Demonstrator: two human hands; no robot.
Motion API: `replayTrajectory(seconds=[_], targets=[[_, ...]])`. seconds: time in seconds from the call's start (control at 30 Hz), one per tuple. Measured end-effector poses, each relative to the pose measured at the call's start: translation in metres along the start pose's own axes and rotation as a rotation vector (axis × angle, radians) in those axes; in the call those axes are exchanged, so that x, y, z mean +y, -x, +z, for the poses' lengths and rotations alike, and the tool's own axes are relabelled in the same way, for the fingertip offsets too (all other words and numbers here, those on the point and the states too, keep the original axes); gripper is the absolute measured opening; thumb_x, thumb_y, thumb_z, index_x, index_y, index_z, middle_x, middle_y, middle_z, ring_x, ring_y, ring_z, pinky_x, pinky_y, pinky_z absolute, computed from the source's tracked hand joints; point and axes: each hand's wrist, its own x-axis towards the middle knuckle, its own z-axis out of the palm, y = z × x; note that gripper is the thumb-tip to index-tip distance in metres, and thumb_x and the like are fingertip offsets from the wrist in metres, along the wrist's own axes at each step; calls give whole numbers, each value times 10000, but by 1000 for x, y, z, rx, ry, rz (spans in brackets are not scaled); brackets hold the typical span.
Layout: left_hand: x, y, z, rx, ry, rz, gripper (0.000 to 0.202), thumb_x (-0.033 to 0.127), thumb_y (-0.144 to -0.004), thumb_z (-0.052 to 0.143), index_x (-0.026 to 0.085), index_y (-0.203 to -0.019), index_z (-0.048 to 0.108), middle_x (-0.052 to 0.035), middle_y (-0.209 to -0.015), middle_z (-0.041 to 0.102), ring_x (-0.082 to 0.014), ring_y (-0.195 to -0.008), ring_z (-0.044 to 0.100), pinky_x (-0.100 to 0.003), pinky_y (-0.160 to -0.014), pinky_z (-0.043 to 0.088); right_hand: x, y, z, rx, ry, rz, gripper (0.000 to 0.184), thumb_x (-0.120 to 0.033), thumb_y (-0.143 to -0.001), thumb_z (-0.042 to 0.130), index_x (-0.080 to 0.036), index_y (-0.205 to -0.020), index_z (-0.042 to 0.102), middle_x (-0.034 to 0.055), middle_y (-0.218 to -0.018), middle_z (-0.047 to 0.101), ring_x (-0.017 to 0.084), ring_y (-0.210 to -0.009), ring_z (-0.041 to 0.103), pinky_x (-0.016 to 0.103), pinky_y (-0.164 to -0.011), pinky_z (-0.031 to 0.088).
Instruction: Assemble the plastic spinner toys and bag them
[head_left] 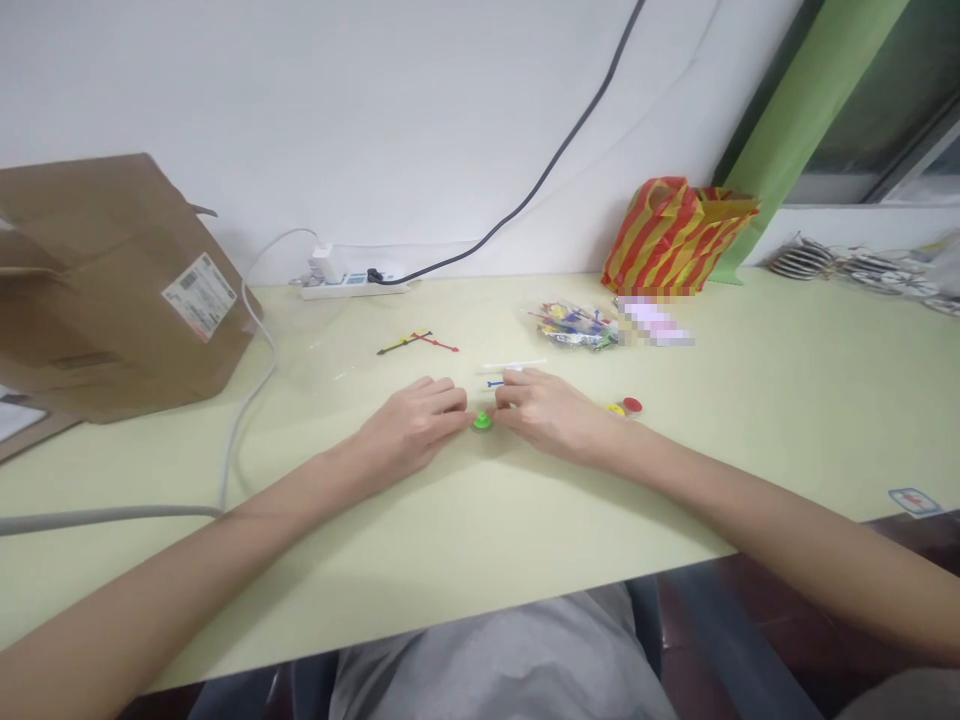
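Observation:
A small green round piece point(482, 421) lies on the pale yellow-green table point(480, 540), pinched between the fingertips of both hands. My left hand point(412, 420) rests on the table with its fingers curled against the piece's left side. My right hand point(544, 410) presses on it from the right, fingers closed. A thin blue stick point(493, 383) and a white stick point(514, 365) lie just beyond my right hand. Yellow point(615, 409) and red point(633, 404) round pieces sit beside my right wrist.
Red, yellow and dark sticks point(417, 343) lie farther back. A clear bag of coloured parts point(574, 325) sits at back right, by a red-yellow striped bag point(675, 235). A brown paper bag point(112, 285) stands at left. A power strip point(352, 282) and cables run along the wall.

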Motion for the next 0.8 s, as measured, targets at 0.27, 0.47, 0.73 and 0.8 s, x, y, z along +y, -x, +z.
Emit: replayTrajectory(seconds=[0.27, 0.47, 0.73, 0.8], targets=[[-2, 4, 4, 84, -43, 49, 179, 121, -1017, 484, 179, -912, 617, -53, -869, 655, -184, -797, 579, -333, -723, 421, -8, -12, 5, 87, -115, 102, 245, -243, -1050, 528, -152, -896, 695, 78, -846, 661, 216, -904, 490, 343, -774, 304], [1, 0, 0, 154, -100, 72, 134, 101, -989, 528, 184, -922, 610, -49, -884, 686, -203, -884, 600, -358, -793, 448, -8, -15, 7, 96, 42, 36, 241, -173, -1042, 510, -158, -846, 651, 82, -817, 663, 231, -925, 466, 370, -837, 298], [1, 1, 1, 193, -149, 102, 186, 93, -994, 506, 204, -902, 623, -40, -873, 706, -206, -915, 611, -366, -816, 454, -7, -14, -2, 78, 151, -44, 262, -140, -1043, 491, -154, -827, 639, 69, -785, 662, 232, -913, 464, 376, -859, 313], [1, 0, 1, 201, -157, 103, 190, 99, -999, 504, 204, -893, 621, -35, -856, 702, -201, -896, 611, -361, -801, 451, -8, -14, -4, 75, 162, -52, 272, -143, -1047, 488, -153, -820, 637, 67, -775, 657, 228, -894, 458, 373, -865, 318]])
